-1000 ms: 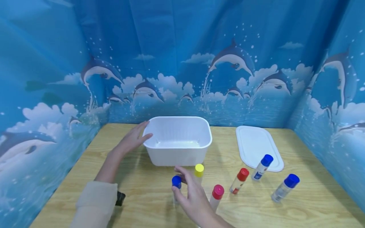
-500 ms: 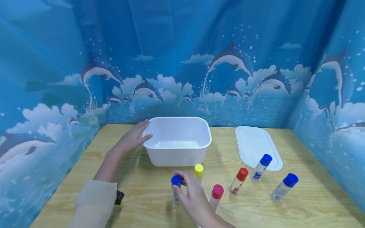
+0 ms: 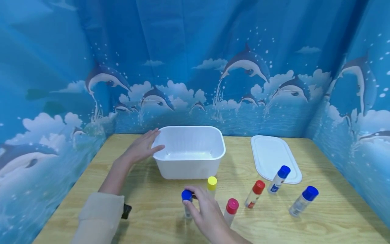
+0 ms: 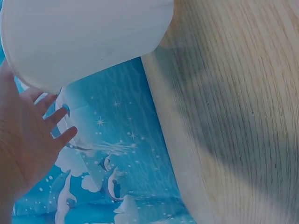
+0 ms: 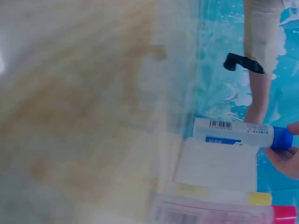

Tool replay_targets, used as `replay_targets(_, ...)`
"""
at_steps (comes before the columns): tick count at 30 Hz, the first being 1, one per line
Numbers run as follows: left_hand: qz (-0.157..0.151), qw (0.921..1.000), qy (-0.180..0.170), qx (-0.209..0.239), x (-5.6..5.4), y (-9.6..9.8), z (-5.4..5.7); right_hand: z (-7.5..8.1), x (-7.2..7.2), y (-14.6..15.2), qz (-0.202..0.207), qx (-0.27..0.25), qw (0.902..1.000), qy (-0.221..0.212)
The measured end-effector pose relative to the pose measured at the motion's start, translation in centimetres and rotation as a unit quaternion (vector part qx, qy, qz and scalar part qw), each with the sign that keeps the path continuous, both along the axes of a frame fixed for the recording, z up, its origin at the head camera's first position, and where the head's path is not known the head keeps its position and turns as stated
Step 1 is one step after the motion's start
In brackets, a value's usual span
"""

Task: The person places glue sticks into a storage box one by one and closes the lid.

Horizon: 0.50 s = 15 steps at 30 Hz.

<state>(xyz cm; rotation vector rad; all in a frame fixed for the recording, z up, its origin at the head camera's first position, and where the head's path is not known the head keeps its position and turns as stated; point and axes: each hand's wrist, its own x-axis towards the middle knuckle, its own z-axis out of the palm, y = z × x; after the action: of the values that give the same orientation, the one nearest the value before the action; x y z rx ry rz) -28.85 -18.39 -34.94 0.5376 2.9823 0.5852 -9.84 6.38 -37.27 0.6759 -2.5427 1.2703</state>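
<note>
My left hand (image 3: 142, 148) rests at the left end of a white plastic bin (image 3: 189, 169), thumb over the rim and fingers spread along the outside. In the left wrist view, those fingers (image 4: 60, 116) look straight and lie beside the bin wall (image 4: 88, 42). With thumb and fingers, my right hand (image 3: 207, 213) pinches the blue cap of an upright glue stick (image 3: 187, 195) in front of the bin. The right wrist view shows that labelled glue stick (image 5: 233, 133) with fingertips at its cap. Yellow-capped (image 3: 212, 183) and pink-capped (image 3: 232, 206) glue sticks stand close to this hand.
To the right stand a red-capped glue stick (image 3: 255, 194) and two blue-capped ones, the nearer glue stick (image 3: 304, 200) and the farther glue stick (image 3: 279, 179). A white lid (image 3: 272, 154) lies flat behind them. Dolphin-printed curtains (image 3: 195, 67) enclose the wooden table (image 3: 152, 217).
My right hand's thumb and fingers have closed in on the blue cap and now pinch it. The left hand stays at the bin's rim.
</note>
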Motion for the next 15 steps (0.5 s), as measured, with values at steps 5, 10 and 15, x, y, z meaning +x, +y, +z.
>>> replay_targets(5, 0.002, 0.9999, -0.007, -0.01, 0.1, 0.2, -0.1, 2.2, 0.3, 0.4, 0.027, -0.017, 0.9995, 0.003)
replay_targets(10, 0.003, 0.9999, -0.008, -0.006, 0.2, 0.2, -0.1, 5.3, 0.1, 0.9, 0.048, -0.052, 0.9974, -0.012)
replay_targets(15, 0.0, 0.9999, -0.012, -0.004, 0.2, 0.3, -0.1, 8.9, -0.9, 1.8, 0.061, -0.089, 0.9928, -0.051)
